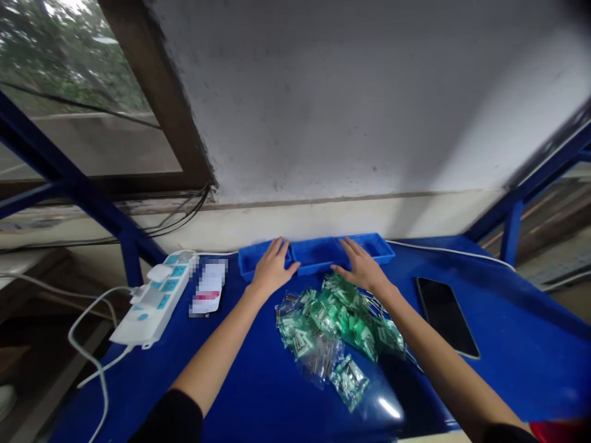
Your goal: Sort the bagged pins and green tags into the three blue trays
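Note:
Three small blue plastic bins, the left one [247,261], the middle one [314,269] and the right one [386,253], stand in a row against the wall. My left hand [274,269] lies over the join between the left and middle bins, fingers stretched, thumb apart. Over the join of the middle and right bins is my right hand [362,268], likewise open, with its thumb near the front rim. Whether either hand presses on the bins I cannot tell. Below them lies a pile of small clear and green plastic packets [332,317] with screw-like metal pieces inside.
A white power strip [154,301] with plugs and cables lies at the left, beside a phone with a lit, blurred screen [210,286]. A dark phone [447,315] lies at the right. One packet [349,381] sits nearer the front of the blue table [258,394].

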Demonstrator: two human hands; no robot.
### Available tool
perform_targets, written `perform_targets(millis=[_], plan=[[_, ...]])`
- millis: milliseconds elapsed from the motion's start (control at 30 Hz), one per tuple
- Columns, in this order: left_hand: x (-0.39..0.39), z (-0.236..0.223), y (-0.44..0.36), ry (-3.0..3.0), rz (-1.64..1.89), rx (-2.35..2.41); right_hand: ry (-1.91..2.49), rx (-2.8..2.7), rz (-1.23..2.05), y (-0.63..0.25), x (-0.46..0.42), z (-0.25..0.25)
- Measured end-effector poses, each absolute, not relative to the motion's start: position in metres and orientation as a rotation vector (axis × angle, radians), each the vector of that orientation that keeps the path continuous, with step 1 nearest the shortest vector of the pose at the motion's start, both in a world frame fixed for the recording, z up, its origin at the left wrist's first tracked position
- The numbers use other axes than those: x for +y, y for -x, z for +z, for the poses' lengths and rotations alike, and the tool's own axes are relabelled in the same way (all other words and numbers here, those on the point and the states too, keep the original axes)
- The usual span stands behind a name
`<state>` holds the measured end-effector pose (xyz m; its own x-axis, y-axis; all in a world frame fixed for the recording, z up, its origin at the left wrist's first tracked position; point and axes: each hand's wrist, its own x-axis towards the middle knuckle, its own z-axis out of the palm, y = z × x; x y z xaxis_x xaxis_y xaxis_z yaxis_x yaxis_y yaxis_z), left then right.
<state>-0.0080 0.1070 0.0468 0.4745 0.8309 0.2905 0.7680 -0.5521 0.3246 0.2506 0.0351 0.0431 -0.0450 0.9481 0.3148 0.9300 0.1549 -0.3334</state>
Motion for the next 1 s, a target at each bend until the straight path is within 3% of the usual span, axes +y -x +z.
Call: perform_targets(millis=[133, 800, 1000], plan=[[0.112, 0.043, 0.002, -2.598, 0.399, 1.239, 1.798, -2.026, 0.057, -0.265, 0.05, 0.019], [0.086, 0.031, 0.008, -2.578, 0.493, 1.321, 1.784, -1.914, 0.077, -0.233, 0.023, 0.011], [0.073, 0.05, 0.021, -2.573, 0.695, 1.317, 1.699, -1.829, 0.054, -0.236, 0.005, 0.031]])
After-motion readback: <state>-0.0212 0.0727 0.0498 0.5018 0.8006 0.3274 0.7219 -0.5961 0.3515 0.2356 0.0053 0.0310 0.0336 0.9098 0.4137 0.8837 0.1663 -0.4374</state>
